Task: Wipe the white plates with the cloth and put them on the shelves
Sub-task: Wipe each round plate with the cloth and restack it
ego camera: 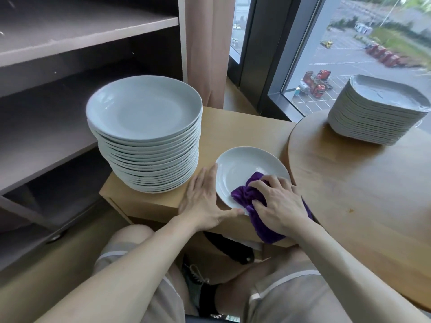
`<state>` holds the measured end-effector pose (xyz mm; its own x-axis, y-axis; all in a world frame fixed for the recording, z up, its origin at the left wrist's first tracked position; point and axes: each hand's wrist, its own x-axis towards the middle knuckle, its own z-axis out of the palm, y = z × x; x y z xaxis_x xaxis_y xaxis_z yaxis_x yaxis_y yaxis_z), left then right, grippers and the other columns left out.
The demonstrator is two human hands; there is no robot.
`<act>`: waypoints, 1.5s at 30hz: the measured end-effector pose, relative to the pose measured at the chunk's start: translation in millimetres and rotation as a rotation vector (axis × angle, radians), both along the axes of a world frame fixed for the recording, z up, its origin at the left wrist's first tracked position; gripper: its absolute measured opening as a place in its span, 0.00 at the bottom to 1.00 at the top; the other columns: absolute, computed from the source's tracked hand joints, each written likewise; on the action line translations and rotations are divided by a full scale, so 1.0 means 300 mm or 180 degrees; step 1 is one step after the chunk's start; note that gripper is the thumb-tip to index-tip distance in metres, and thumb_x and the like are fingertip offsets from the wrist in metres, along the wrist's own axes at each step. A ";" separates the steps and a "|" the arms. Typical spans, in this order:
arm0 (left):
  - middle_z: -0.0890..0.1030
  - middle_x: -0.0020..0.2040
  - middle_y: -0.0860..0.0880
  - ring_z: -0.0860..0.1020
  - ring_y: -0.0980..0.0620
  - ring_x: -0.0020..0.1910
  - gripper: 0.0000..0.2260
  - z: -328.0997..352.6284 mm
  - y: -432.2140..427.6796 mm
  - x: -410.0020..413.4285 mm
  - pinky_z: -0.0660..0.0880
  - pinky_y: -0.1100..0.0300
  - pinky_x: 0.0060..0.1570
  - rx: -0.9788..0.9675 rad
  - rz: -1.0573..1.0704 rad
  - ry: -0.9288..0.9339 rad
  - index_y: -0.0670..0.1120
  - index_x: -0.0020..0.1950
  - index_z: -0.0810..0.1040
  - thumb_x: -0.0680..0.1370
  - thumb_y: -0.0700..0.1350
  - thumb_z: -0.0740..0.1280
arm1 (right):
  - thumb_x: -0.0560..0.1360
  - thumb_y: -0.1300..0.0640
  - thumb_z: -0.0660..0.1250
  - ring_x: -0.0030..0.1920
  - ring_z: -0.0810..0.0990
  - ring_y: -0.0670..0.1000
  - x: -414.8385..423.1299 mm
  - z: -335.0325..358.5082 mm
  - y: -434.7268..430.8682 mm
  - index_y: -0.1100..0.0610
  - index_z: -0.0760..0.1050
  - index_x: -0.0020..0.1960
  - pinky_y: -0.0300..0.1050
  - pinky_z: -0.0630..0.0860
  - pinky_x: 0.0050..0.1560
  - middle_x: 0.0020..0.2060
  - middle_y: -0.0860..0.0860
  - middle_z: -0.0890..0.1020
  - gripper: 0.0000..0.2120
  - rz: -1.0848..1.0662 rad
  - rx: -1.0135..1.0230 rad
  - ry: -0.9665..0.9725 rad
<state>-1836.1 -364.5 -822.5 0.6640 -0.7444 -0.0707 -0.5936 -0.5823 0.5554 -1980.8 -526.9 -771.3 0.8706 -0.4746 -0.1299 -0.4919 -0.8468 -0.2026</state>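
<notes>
A single white plate (242, 166) lies on a low wooden cabinet (245, 129). My right hand (279, 203) grips a bunched purple cloth (249, 197) and presses it onto the plate's near right part. My left hand (203, 199) lies flat with straight fingers against the plate's left rim, thumb at its near edge. A tall stack of round white plates (144, 134) stands left of the single plate. Dark shelves (70, 26) rise at the left.
A stack of squarish white plates (377, 113) stands on a round wooden table (363, 187) at the right. A curtain (207, 47) and a window (349, 50) are behind. My knees are below the cabinet's front edge.
</notes>
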 end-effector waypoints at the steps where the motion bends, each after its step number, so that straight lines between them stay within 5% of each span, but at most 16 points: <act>1: 0.44 0.83 0.57 0.36 0.61 0.79 0.62 -0.002 -0.002 0.002 0.38 0.55 0.77 0.0009 0.0011 0.0025 0.63 0.78 0.31 0.57 0.88 0.58 | 0.75 0.42 0.54 0.71 0.63 0.54 0.018 0.004 0.006 0.36 0.67 0.69 0.57 0.61 0.70 0.69 0.42 0.68 0.23 0.0069 0.0097 0.0030; 8: 0.36 0.83 0.57 0.31 0.57 0.79 0.61 -0.013 -0.010 0.027 0.35 0.52 0.79 0.0089 -0.0380 -0.0060 0.57 0.80 0.29 0.60 0.87 0.53 | 0.72 0.56 0.67 0.68 0.66 0.55 0.206 0.011 0.042 0.40 0.74 0.64 0.60 0.64 0.69 0.64 0.44 0.72 0.23 0.0226 0.0986 -0.0221; 18: 0.39 0.83 0.56 0.34 0.58 0.80 0.63 -0.003 -0.014 0.023 0.36 0.54 0.79 0.0115 -0.0200 -0.0005 0.57 0.80 0.29 0.60 0.85 0.59 | 0.73 0.48 0.63 0.63 0.68 0.60 0.352 -0.043 -0.020 0.45 0.65 0.63 0.60 0.67 0.60 0.64 0.51 0.71 0.19 0.0048 -0.0372 -0.0372; 30: 0.42 0.84 0.55 0.35 0.58 0.80 0.63 0.012 -0.008 0.007 0.35 0.55 0.78 0.0134 -0.0016 0.0074 0.61 0.79 0.29 0.57 0.86 0.60 | 0.71 0.52 0.64 0.65 0.67 0.60 0.175 0.051 -0.120 0.50 0.67 0.65 0.60 0.64 0.62 0.65 0.53 0.70 0.22 0.0252 -0.1269 0.0907; 36: 0.42 0.84 0.55 0.36 0.57 0.81 0.62 0.035 -0.004 0.004 0.34 0.58 0.75 0.0200 -0.0052 0.0046 0.61 0.79 0.29 0.60 0.84 0.61 | 0.72 0.41 0.53 0.62 0.67 0.57 0.077 0.094 -0.073 0.49 0.70 0.62 0.56 0.61 0.55 0.59 0.50 0.72 0.23 0.0276 -0.0416 0.0862; 39: 0.42 0.84 0.55 0.37 0.57 0.80 0.61 0.039 -0.002 0.003 0.35 0.56 0.75 0.0216 -0.0060 0.0076 0.61 0.78 0.29 0.59 0.85 0.60 | 0.74 0.40 0.47 0.55 0.66 0.53 0.061 0.085 -0.023 0.47 0.69 0.53 0.55 0.61 0.55 0.52 0.48 0.70 0.18 0.0160 0.0017 0.0630; 45: 0.40 0.83 0.55 0.30 0.65 0.75 0.66 0.027 -0.002 0.013 0.32 0.59 0.73 0.0188 -0.0161 0.0157 0.62 0.76 0.25 0.51 0.89 0.55 | 0.74 0.42 0.52 0.53 0.65 0.52 0.146 0.047 0.057 0.44 0.67 0.45 0.57 0.64 0.58 0.48 0.46 0.69 0.08 0.0278 0.0370 0.0244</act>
<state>-1832.1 -365.1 -814.4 0.6204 -0.7704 -0.1473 -0.5958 -0.5850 0.5503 -1936.9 -509.9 -757.0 0.8933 -0.3755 -0.2471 -0.4352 -0.8600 -0.2664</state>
